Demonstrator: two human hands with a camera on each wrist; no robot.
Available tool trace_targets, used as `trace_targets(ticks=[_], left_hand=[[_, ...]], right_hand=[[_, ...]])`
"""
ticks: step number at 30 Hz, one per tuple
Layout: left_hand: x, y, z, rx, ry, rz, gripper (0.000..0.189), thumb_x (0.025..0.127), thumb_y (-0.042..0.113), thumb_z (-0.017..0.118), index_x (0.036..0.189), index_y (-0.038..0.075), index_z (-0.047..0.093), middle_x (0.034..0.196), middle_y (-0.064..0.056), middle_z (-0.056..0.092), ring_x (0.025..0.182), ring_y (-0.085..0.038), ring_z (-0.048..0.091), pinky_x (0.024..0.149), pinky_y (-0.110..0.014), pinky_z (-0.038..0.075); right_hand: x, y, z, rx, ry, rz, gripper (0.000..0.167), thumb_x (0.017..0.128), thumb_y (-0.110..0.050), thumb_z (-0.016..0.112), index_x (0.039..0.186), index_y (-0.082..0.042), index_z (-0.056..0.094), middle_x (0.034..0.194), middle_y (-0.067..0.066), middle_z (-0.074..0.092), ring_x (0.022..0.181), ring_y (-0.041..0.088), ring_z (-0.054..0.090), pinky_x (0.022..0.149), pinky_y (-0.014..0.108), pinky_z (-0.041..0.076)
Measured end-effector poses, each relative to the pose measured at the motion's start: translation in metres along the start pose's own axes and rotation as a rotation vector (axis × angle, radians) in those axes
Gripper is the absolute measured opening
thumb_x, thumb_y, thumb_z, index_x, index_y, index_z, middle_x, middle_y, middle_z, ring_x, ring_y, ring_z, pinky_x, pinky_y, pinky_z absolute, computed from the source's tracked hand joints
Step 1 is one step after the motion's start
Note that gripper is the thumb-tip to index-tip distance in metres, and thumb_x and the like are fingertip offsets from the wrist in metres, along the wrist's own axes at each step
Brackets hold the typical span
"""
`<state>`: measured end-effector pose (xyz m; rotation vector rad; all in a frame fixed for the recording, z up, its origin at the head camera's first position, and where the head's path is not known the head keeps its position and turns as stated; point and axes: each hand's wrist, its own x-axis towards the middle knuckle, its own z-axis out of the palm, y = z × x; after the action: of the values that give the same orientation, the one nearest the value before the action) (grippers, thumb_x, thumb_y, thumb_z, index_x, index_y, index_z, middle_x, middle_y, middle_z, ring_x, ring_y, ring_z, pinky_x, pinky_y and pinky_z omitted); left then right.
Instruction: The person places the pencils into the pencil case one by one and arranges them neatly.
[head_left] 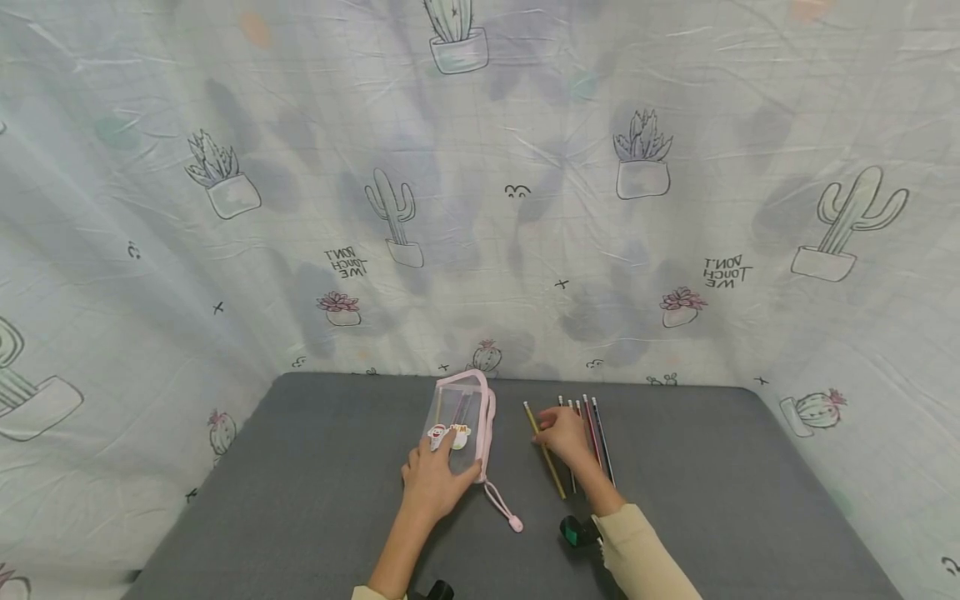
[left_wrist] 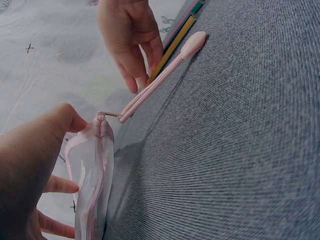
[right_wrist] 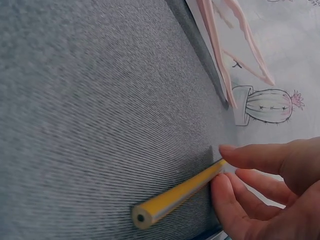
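Yellow pencil (right_wrist: pixel 180 193), pinched between thumb and fingers of the right hand (head_left: pixel 566 433), down at the gray table (head_left: pixel 322 483) between the clear pink-trimmed pencil case (head_left: pixel 456 410) and the bunch of other pencils (head_left: pixel 603 435). Over on the case, left hand (head_left: pixel 435 483) with fingers spread loosely across it. Also got a pink cord (head_left: pixel 497 500) trailing off the case's near corner, lol.
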<state>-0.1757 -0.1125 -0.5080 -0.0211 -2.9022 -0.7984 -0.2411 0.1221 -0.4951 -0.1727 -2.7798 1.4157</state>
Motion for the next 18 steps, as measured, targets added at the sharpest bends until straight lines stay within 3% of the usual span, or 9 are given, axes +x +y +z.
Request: trace_targets(ticks=[9,18], left_hand=[[-0.0005,0.0008,-0.0011,0.003,0.004,0.002,0.075,0.088,0.053,0.073,0.148,0.01,0.059,0.141,-0.036,0.051,0.125,-0.057,0.052,0.097,-0.074,0.04],[-0.0005,0.0007,-0.001,0.003,0.004,0.001,0.075,0.089,0.054,0.073,0.148,0.01,0.059,0.141,-0.036,0.051,0.125,-0.057,0.052,0.098,-0.074,0.04]], right_hand=[[0.0077,-0.0033,-0.0007,-0.026,-0.057,0.034,0.034,0.072,0.013,0.085,0.105,0.01,0.076,0.085,0.013,0.072,0.067,0.017,0.068,0.063,0.033,0.061],[0.0088,-0.0034,-0.002,0.111,-0.106,0.088,0.026,0.075,0.018,0.078,0.1,0.013,0.074,0.089,0.018,0.073,0.073,0.021,0.072,0.067,0.035,0.063]])
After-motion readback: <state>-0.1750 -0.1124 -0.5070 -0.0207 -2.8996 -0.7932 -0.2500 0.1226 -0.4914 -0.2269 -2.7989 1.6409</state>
